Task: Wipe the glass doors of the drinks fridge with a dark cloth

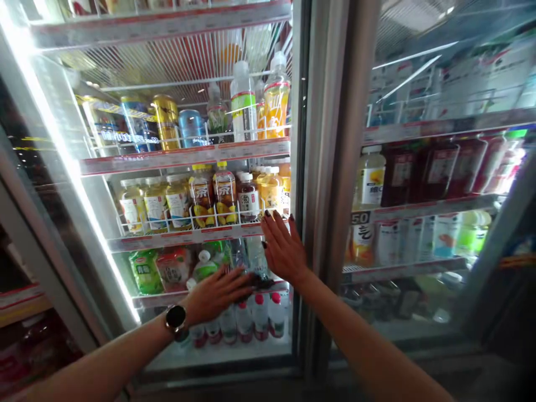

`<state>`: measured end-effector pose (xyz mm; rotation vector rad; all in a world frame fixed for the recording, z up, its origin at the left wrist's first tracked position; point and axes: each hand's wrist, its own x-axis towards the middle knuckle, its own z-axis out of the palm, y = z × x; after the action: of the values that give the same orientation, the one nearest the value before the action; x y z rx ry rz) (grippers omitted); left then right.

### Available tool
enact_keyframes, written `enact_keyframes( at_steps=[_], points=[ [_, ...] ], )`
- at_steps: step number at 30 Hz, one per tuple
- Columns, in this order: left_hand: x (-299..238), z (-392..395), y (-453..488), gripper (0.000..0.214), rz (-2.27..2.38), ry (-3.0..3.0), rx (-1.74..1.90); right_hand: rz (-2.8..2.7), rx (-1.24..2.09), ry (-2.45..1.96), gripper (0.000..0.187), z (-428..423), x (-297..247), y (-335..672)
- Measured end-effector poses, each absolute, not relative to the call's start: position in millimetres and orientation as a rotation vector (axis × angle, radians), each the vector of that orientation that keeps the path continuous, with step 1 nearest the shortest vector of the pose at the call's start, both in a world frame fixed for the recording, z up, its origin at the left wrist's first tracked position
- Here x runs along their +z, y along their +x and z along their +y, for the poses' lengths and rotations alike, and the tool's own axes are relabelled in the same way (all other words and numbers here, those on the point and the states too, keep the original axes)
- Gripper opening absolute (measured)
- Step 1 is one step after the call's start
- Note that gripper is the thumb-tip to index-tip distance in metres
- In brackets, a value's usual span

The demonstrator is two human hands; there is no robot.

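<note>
Both my hands lie flat against the glass door [176,335] of a drinks cooler. My left hand [218,293], with a black watch [176,318] on its wrist, has its fingers stretched out to the right at the level of the lower shelf. My right hand [282,248] is spread with fingers pointing up, close to the door's right frame [302,167]. Neither hand holds anything. Behind the glass stand rows of bottled teas [213,195], cans [166,120] and small red-capped bottles [259,315].
A second cooler door [439,184] to the right shows more bottles on red-edged shelves. A bright light strip [62,151] runs down the left side of the cooler. Dim store shelving [20,301] stands at the far left.
</note>
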<state>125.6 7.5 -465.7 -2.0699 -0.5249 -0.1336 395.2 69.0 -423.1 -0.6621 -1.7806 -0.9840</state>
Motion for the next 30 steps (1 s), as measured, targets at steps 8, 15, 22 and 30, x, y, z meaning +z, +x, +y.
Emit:
enact_keyframes(
  at_steps=[8, 15, 22, 30],
  points=[
    [-337, -8, 57, 0.067, -0.687, -1.965, -0.264, -1.797, -0.971, -0.665, 0.078, 67, -424, 396],
    [-299, -3, 58, 0.067, -0.867, -1.708, -0.706, -1.767, -1.012, -0.688, 0.077, 71, -428, 396],
    [-511, -21, 31, 0.061, -0.568, -2.124, -0.099, -1.805, -0.980, -0.673, 0.078, 70, -427, 398],
    [-304, -26, -26, 0.053, -0.962, -1.720, -0.641, -1.777, -1.007, -0.650, 0.077, 68, -426, 397]
  ],
)
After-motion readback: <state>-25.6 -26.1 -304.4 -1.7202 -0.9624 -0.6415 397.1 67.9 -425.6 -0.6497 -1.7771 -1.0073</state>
